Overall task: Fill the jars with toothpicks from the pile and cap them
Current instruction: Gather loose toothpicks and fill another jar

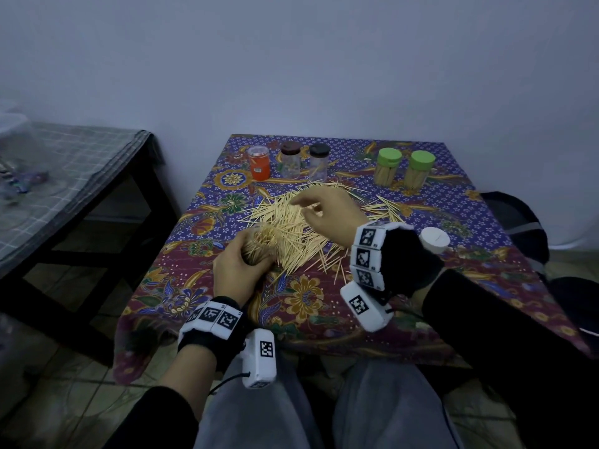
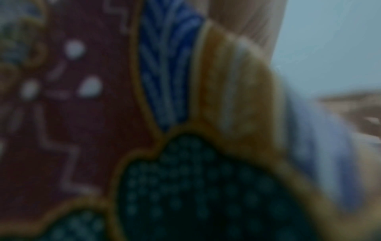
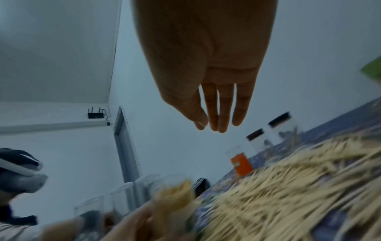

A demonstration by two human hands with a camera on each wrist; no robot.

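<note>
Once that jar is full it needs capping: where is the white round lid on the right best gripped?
Grip the white round lid across its side wall from above, thumb opposite fingers; it lies flat on the patterned tablecloth, apart from the toothpick pile.

Toothpicks (image 1: 291, 222), jars on batik-clothed table (image 1: 372, 303)

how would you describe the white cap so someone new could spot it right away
Start at the table with the patterned cloth and go to its right edge, past the toothpick pile. The white cap lies there alone, just beyond the right hand; every other cap sits on a jar along the far edge.
</note>
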